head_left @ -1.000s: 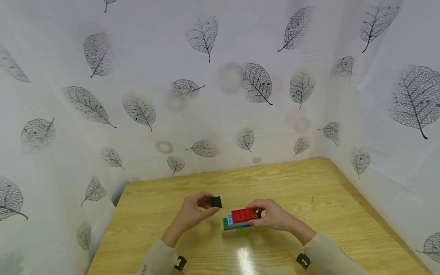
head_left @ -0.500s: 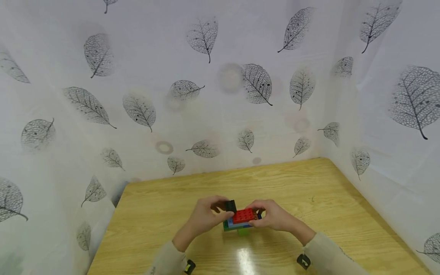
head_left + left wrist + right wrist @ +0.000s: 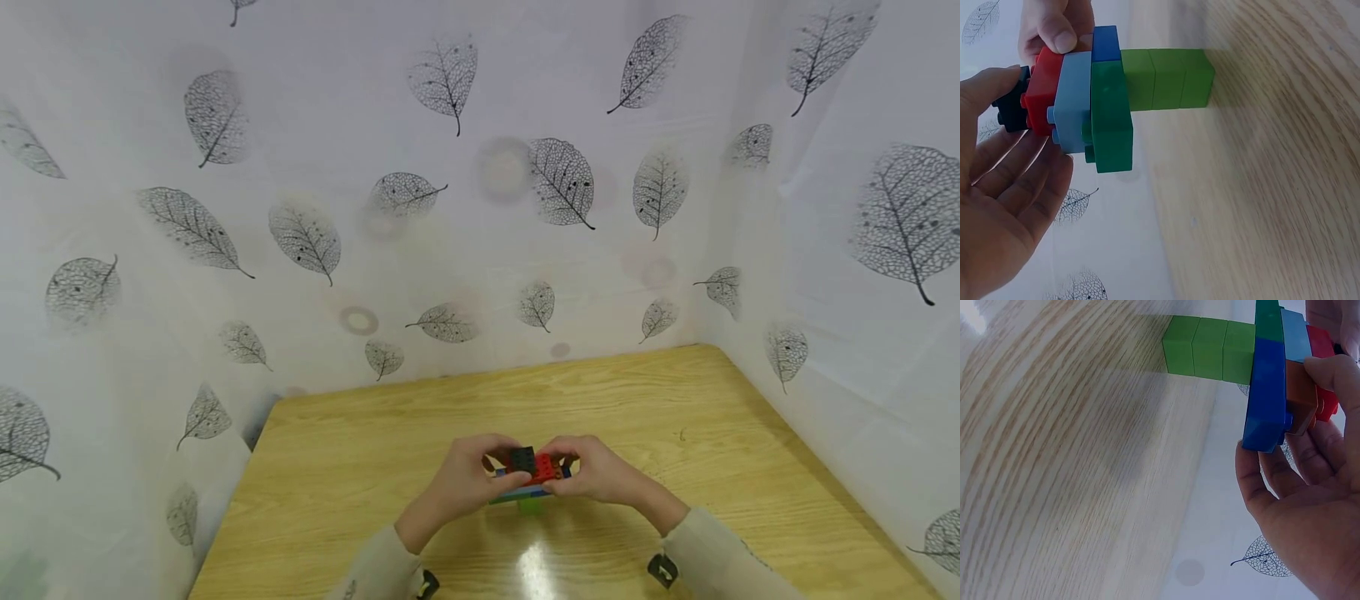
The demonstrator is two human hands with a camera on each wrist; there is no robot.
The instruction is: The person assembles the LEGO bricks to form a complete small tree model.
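My left hand [image 3: 463, 479] pinches a black toy brick [image 3: 522, 459] between thumb and fingers. In the left wrist view that brick lies at the studded top of a red brick [image 3: 1045, 90]; whether it is fully seated I cannot tell. Under the red one come a light blue brick [image 3: 1074, 94] and a brown brick [image 3: 1300, 394], then a dark green brick [image 3: 1112, 119] and a blue brick [image 3: 1266, 394]. A column of lime green bricks [image 3: 1169, 80] carries them all. My right hand [image 3: 600, 475] grips the stack's right end, thumb on the brown brick.
The bricks stand on a wood-grain table [image 3: 360, 425]. Behind and at both sides hangs a white sheet [image 3: 480, 250] printed with dark leaves. A dark strapped device [image 3: 662, 570] sits at the right wrist.
The left hand has moved right with the black brick, from beside the stack to over the red brick, and lowered it there. My right hand has kept its place.
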